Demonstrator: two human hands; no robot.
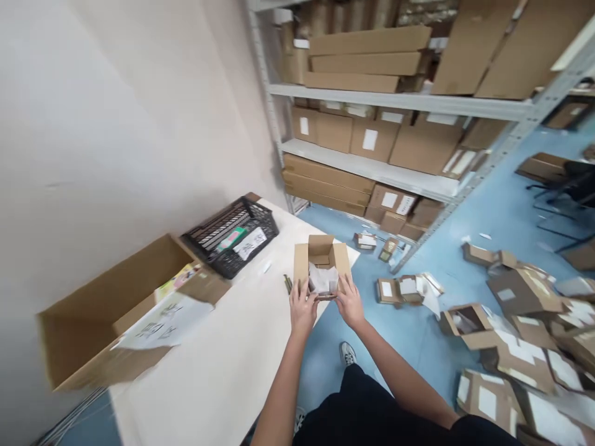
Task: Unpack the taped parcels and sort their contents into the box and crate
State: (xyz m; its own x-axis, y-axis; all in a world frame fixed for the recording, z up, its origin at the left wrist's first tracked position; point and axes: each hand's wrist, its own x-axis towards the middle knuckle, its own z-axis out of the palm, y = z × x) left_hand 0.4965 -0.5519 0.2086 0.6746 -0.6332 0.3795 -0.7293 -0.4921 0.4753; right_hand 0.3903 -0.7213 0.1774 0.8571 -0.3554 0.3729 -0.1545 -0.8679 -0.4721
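Note:
A small cardboard box (301, 260) with its flaps spread stands at the right edge of the white table. Inside it lies a pale, crumpled wrapping (324, 279); what it covers, if anything, is hidden. My left hand (303, 310) grips the near left side of the box. On the near right side, my right hand (349, 302) has its fingers bent over the cardboard. Both hands are closed on the box's near edge. Just left of the box lies a small dark greenish object (287, 284), too blurred to name.
The white table (209, 365) carries a large open carton (74, 334) with a handwritten sheet (162, 322), and a black plastic crate (232, 235). Metal shelves (372, 162) full of cartons stand ahead. Many opened boxes (525, 291) litter the blue floor (404, 347) at right.

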